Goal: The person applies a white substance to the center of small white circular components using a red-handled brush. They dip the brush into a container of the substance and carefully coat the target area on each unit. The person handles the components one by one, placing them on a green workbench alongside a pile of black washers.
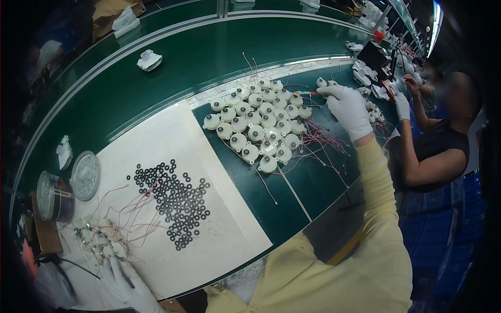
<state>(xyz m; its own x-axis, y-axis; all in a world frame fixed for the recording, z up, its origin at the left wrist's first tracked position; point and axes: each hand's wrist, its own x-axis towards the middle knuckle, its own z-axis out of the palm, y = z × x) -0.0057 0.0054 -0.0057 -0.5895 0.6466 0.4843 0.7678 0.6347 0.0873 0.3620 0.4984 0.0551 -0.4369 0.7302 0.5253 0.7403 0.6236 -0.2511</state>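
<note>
My right hand (348,110), in a white glove, is stretched out at the far right edge of a cluster of round white motors (269,120). Its fingers are pinched on a thin stick-like tool with a red part (312,93); its pale end points left over the motors. Dark shafts stand up from these motors, and pink wires (323,136) trail off to the right. At the lower left, my gloved left hand (119,284) reaches with extended fingers to a smaller heap of motors (102,237), its fingertips against the nearest one.
Many small black rings (180,201) lie on the white sheet (224,208). A clear tub (55,197) and round lid (86,176) stand at left. White plastic parts (149,60) rest on the green belt (182,47) beyond. A co-worker (438,141) sits at right.
</note>
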